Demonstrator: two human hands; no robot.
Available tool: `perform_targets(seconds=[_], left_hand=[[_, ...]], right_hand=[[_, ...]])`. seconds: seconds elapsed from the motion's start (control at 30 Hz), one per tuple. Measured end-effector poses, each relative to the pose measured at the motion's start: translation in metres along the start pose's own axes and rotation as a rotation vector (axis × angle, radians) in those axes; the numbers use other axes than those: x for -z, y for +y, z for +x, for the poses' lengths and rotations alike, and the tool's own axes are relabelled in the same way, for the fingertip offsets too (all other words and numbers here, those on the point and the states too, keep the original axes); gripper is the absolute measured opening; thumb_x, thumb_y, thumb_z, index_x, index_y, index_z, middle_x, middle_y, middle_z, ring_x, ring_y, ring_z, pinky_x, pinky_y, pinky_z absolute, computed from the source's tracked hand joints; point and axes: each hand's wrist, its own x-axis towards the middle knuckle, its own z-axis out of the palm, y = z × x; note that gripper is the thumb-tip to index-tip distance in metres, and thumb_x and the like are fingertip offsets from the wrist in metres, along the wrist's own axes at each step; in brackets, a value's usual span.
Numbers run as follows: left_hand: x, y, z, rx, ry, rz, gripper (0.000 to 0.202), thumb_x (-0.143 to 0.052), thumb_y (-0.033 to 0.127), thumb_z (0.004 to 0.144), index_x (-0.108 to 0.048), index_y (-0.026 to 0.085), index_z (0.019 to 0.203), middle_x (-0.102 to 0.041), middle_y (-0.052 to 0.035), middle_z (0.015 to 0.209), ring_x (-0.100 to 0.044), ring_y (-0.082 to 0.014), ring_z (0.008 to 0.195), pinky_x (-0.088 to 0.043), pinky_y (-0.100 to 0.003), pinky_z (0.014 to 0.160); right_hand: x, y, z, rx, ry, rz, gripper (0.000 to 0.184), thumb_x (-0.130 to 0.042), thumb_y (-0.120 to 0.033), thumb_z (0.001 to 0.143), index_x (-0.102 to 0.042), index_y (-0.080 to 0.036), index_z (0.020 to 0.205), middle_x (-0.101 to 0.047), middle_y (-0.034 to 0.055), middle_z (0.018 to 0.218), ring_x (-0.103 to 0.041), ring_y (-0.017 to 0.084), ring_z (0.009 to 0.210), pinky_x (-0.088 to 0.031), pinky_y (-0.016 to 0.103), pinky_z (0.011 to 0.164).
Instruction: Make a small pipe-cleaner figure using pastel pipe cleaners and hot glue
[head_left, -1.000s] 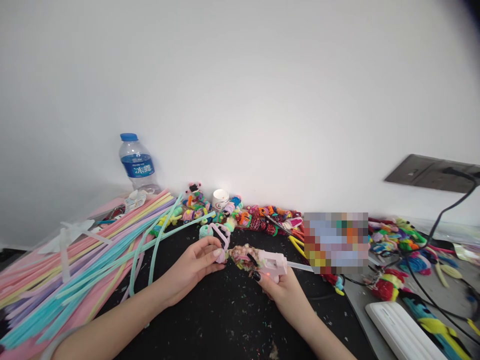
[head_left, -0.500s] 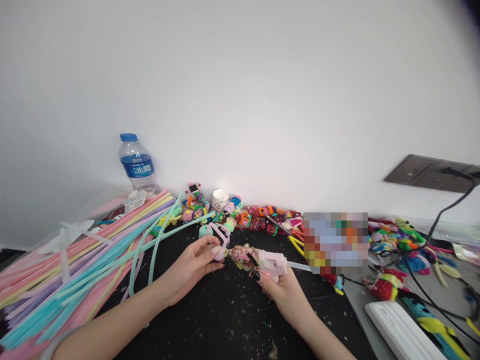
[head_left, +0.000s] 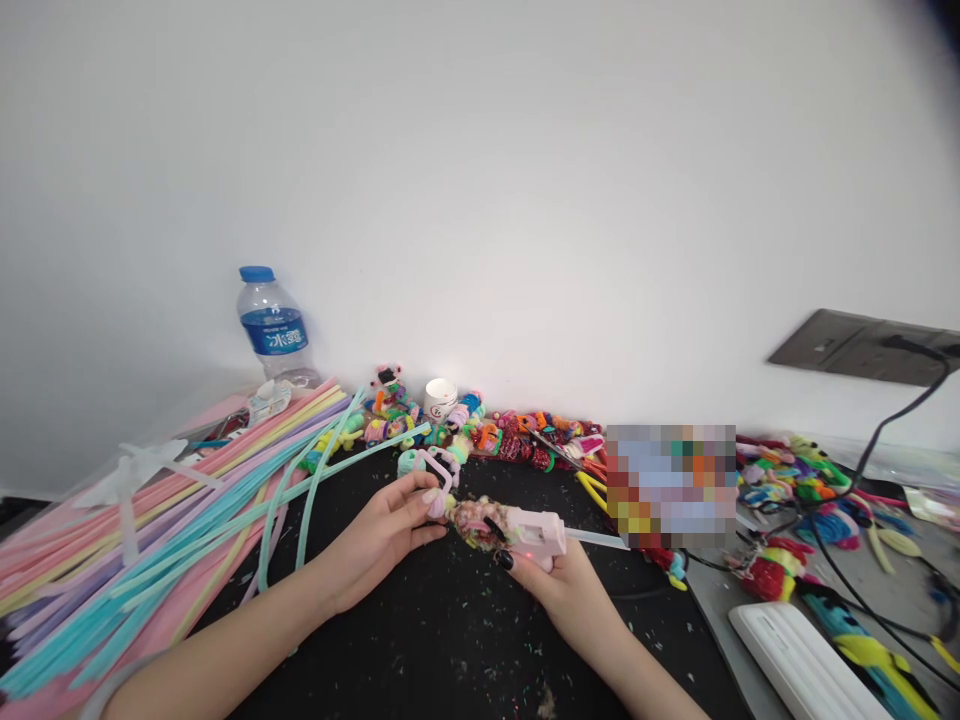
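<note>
Left hand (head_left: 397,518) is pinching a lilac fuzzy piece (head_left: 437,502), thumb and fingers closing narrow on it, over the far-middle part of the black mat (head_left: 450,640). Right hand (head_left: 566,580) is wrapping around a pale pink glue gun (head_left: 551,535), just right of the piece; its fuzz-crusted front is pointing left at it. Can't tell if the tip is touching. A translucent stick (head_left: 596,539) is sticking out of the gun's right end.

Handling, my guess: lilac piece is looking light, soft, bendy, easily squashed, so an edge pinch is suiting it, clear of the nozzle. Gun is looking stiff and heavier, front probably hot; grip by the handle.

Counting: one lilac piece, one gun, one stick. One bottle (head_left: 276,330) is standing far left, one white cup (head_left: 441,398) is sitting far middle, one white ribbed block (head_left: 802,655) is lying near right. Pastel fuzzy strips (head_left: 195,520) are piling up left, too many overlapping to count; same for the colourful fuzzy figures (head_left: 799,470) lining the far side.
</note>
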Motion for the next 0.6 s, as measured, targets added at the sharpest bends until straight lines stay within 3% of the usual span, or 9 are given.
perform_targets(seconds=[0.13,0.37,0.6], left_hand=[[-0.0008,-0.0004,-0.0004,-0.002,-0.009,-0.012,0.013,-0.06,0.025,0.082,-0.06,0.021,0.094,-0.057,-0.0019,0.088,-0.056,-0.0168,0.087,-0.044,-0.035,0.084],[-0.001,0.0013,0.0003,0.01,-0.017,-0.059,0.01,-0.061,0.023,0.081,-0.06,0.019,0.091,-0.058,-0.0017,0.084,-0.057,-0.0155,0.083,-0.044,-0.032,0.082],[0.0043,-0.0013,0.0024,0.078,0.043,-0.16,0.015,-0.064,0.02,0.079,-0.062,0.021,0.094,-0.064,-0.0016,0.086,-0.06,-0.0141,0.085,-0.043,-0.032,0.089]], right_hand=[[0.0,0.0025,-0.0004,0.005,-0.032,0.007,0.03,-0.062,-0.025,0.08,-0.064,-0.018,0.11,-0.066,0.0082,0.113,-0.06,0.025,0.105,-0.043,0.038,0.094],[-0.0008,-0.0001,-0.0005,-0.017,-0.044,-0.014,0.03,-0.063,-0.027,0.079,-0.065,-0.018,0.108,-0.067,0.008,0.11,-0.061,0.026,0.103,-0.044,0.039,0.093],[0.0009,0.0015,0.001,-0.006,0.061,-0.033,0.034,-0.062,-0.035,0.078,-0.065,-0.019,0.109,-0.067,0.0086,0.11,-0.06,0.028,0.101,-0.045,0.041,0.09]])
